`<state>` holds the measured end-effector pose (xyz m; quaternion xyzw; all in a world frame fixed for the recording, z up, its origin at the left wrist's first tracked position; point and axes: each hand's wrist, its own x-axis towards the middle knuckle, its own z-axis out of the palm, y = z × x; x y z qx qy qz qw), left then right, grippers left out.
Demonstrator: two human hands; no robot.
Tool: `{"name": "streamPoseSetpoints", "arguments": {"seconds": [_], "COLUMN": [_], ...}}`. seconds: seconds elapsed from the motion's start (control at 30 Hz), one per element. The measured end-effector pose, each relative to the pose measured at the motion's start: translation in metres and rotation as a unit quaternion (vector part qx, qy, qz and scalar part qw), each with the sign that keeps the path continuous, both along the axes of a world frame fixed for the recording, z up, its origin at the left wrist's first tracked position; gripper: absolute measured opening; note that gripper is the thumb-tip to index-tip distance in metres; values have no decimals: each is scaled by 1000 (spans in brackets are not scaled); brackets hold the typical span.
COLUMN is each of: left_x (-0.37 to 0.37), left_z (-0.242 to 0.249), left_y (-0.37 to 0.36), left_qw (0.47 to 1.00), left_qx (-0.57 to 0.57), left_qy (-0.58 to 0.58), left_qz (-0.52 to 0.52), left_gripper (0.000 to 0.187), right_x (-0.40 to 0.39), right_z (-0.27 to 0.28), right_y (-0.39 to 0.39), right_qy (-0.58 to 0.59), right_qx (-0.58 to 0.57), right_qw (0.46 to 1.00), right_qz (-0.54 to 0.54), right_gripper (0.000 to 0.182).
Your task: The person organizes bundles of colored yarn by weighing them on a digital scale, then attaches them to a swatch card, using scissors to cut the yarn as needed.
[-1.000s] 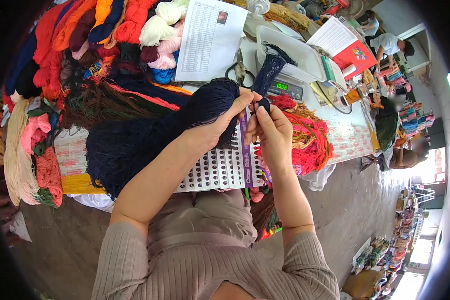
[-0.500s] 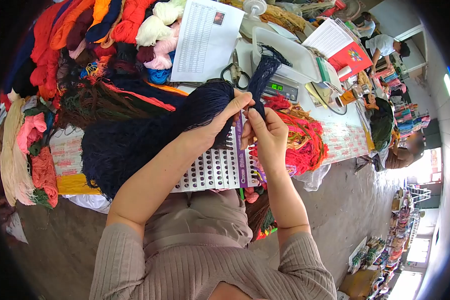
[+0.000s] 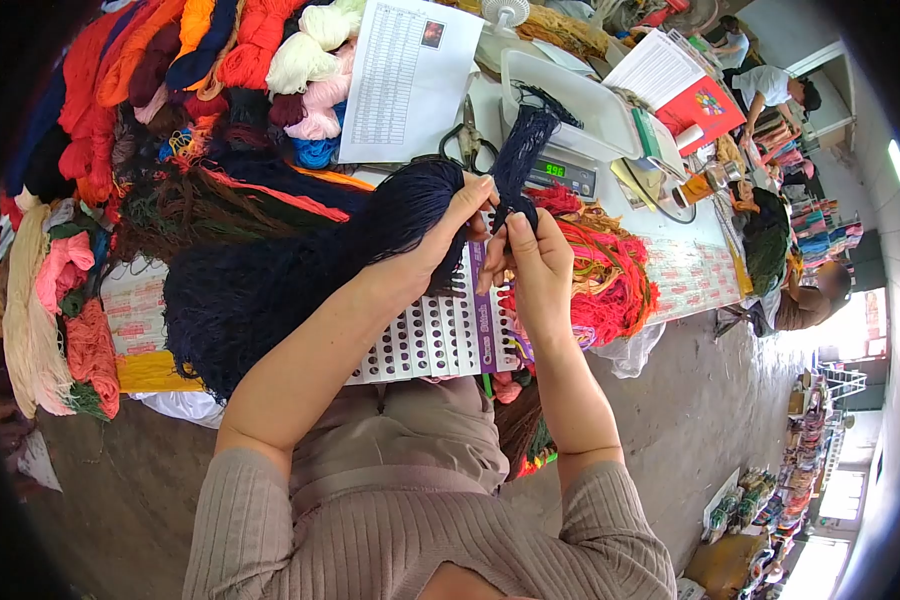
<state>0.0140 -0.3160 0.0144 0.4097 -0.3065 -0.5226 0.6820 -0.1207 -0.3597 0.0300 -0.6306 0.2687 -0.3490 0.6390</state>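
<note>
A thick hank of dark navy thread (image 3: 260, 290) lies over the table, and its upper end runs into my left hand (image 3: 455, 220), whose fingers are wrapped round it. Close beside it, my right hand (image 3: 532, 255) pinches a smaller navy bundle (image 3: 522, 160). That bundle trails up over the digital scale (image 3: 570, 176) and into the clear plastic tray (image 3: 570, 105). Beneath my hands sits a white card with rows of holes (image 3: 410, 340) and a purple strip. My fingertips partly hide each other.
Skeins in many colours (image 3: 260, 50) crowd the back left. A printed sheet (image 3: 410, 80) and black-handled scissors (image 3: 468, 148) lie behind my hands. Red and orange threads (image 3: 610, 275) are heaped at the right. Other people (image 3: 770, 95) are at the far right.
My right hand has shifted slightly along the navy bundle, with the fingers still pinched. The scale's green reading has dropped from 10.14 to about 9.96. My left hand keeps its hold.
</note>
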Motion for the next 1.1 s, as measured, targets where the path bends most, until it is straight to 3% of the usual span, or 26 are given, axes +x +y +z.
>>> {"name": "streamPoseSetpoints", "arguments": {"seconds": [0.37, 0.43, 0.47, 0.53, 0.57, 0.63, 0.67, 0.7, 0.73, 0.77, 0.8, 0.83, 0.9, 0.93, 1.0, 1.03, 1.1], "left_x": [2, 11, 10, 20, 25, 36, 42, 49, 48, 46, 48, 54, 55, 56, 53, 52, 47], "left_z": [8, 4, 6, 10, 12, 22, 24, 14, 7, 5, 7, 9, 14, 14, 15, 17, 23], "left_y": [2, 3, 1, 5, 7, 18, 26, 31, 32, 33, 32, 33, 43, 40, 44, 47, 52], "left_qw": [988, 980, 980, 974, 964, 945, 929, 892, 849, 816, 784, 780, 816, 779, 799, 811, 828], "left_qx": [38, 12, 22, 9, -3, 17, 16, -69, -167, -251, -306, -312, -294, -334, -339, -325, -321], "left_qy": [151, 197, 198, 221, 244, 235, 227, 271, 332, 376, 402, 411, 418, 438, 410, 403, 381], "left_qz": [9, -37, 6, -49, -107, -229, -293, -356, -376, -360, -361, -354, -271, -300, -280, -273, -258], "left_gripper": [28, 25, 25, 27, 28, 42, 47, 60, 63, 63, 64, 63, 64, 63, 59, 56, 55], "right_x": [3, 7, 5, 4, -2, -13, -17, -27, -38, -39, -47, -46, -59, -62, -55, -49, -47], "right_z": [-3, 0, -3, 1, -2, 11, 28, 26, 54, 63, 70, 73, 70, 70, 73, 70, 63], "right_y": [1, 4, 1, -1, -8, -9, 8, 13, 33, 39, 40, 35, 29, 30, 13, 3, -17], "right_qy": [-21, -46, -64, -116, -173, -177, -94, -33, 98, 51, 84, -12, -95, -93, -23, -39, -62], "right_qx": [39, 47, 54, 140, 237, 313, 296, 165, 131, 61, 60, -5, 64, 80, 185, 206, 213], "right_qw": [999, 997, 996, 983, 956, 916, 936, 941, 937, 905, 850, 828, 876, 938, 972, 973, 971], "right_qz": [-2, -30, -18, -39, 7, 178, 166, 295, 310, 419, 516, 560, 469, 325, 145, 94, 90], "right_gripper": [26, 26, 24, 23, 22, 22, 24, 25, 25, 21, 20, 20, 21, 23, 26, 24, 23]}}
